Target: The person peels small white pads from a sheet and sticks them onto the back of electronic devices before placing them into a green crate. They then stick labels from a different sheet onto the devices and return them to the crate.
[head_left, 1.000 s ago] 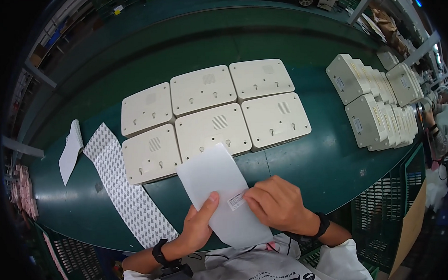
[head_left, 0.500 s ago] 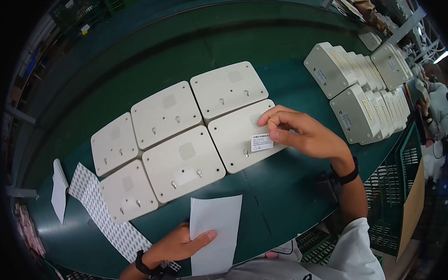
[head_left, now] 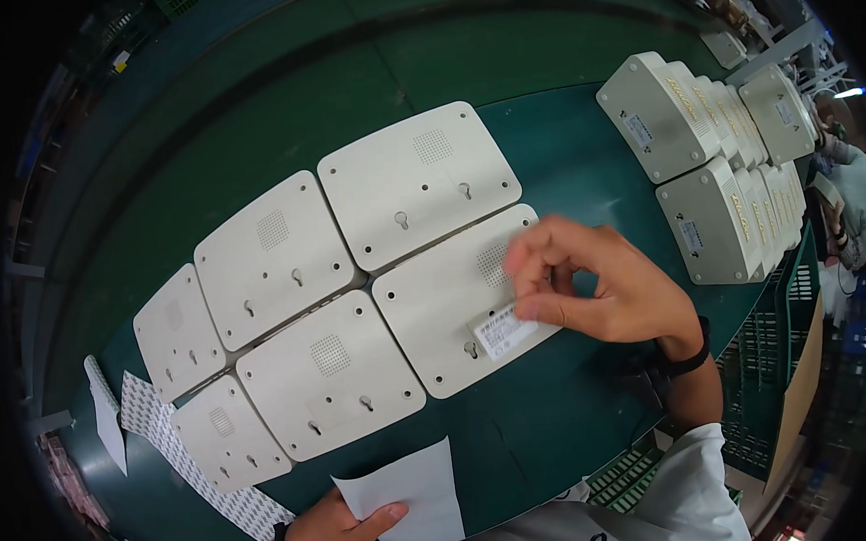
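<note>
My right hand [head_left: 610, 283] is closed, thumb and forefinger pinching the edge of a small white printed label [head_left: 505, 334]. The label lies tilted over the near right cream plastic housing [head_left: 425, 309], beside its keyhole slot; I cannot tell whether it touches the surface. My left hand [head_left: 345, 523] grips a white paper sheet [head_left: 424, 495] at the near edge of the table, thumb on top. Ahead of it sits another cream housing [head_left: 284, 376] with a speaker-hole grid and two keyhole slots. Part of the right housing is hidden behind my right fingers.
Several similar housings, such as the far one [head_left: 382, 167], lie together on the green table [head_left: 553, 428]. Labelled cream units [head_left: 652, 120] stand in rows at the right. A patterned strip [head_left: 217, 497] and a white pad [head_left: 107, 430] lie left. Green crates [head_left: 757, 393] stand near right.
My view has shifted, so the housings look larger. My right hand has brought the label lower beside the keyhole slot and tilted it. The left hand still holds the sheet.
</note>
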Available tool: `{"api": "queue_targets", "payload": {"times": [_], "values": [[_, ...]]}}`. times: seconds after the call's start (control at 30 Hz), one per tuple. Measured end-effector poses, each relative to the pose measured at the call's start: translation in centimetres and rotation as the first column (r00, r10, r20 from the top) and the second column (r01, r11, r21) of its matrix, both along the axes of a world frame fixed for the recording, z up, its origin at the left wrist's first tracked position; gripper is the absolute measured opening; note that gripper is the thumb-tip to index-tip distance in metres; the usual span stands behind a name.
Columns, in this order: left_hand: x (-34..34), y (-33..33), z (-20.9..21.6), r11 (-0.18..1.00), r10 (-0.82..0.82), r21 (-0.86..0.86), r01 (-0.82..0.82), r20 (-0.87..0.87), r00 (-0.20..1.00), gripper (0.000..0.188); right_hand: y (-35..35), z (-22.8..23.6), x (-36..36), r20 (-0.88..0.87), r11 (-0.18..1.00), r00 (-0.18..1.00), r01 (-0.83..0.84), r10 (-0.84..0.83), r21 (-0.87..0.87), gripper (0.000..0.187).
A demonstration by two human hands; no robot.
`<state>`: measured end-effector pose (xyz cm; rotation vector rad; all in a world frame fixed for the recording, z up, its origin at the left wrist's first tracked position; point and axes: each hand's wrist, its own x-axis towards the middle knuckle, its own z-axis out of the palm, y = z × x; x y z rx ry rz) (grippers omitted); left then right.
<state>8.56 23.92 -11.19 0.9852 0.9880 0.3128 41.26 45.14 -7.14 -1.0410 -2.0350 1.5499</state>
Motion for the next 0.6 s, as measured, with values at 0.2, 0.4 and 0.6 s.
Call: {"api": "queue_targets", "payload": {"times": [0.2,0.4,0.6], "values": [[-0.8,-1.4,-1.3,0.996,0.02,0.091,-0.016,-0.048,0.999,0.042,0.0,0.0,-0.2,0.013,1.0,1.0,0.009,-0.009,0.008,0.036],[-0.7,-1.3,-1.4,0.993,0.005,0.117,0.001,-0.045,0.999,0.039,-0.3,-0.5,-0.4,-0.005,0.993,0.999,0.036,-0.036,0.111,0.038],[-0.9,-1.4,-1.2,0.993,0.002,0.114,0.004,-0.055,0.999,0.038,-0.6,-0.9,-0.5,-0.01,0.99,0.999,0.051,-0.05,0.131,0.037]]}}
